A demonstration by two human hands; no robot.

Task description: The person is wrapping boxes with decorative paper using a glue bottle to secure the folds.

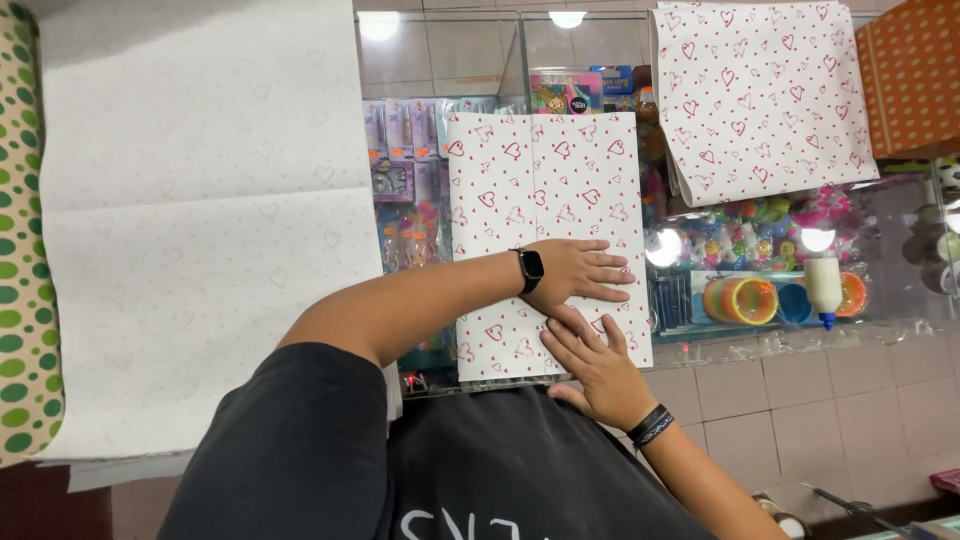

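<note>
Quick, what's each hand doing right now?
Left hand: open, flat, pressing on the heart-print paper.
Right hand: open, fingers on the same paper, holding nothing.

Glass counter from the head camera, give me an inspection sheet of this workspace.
Surface: glass counter, toys showing underneath.
Job's things: heart-print paper folded flat, under both hands.
Clutter: second heart-print sheet, glue bottle, large white sheet, green dotted paper, orange box.
Grippers: left hand and right hand pressing flat on paper.
Cables: nothing seen.
Surroundings: tiled floor.
</note>
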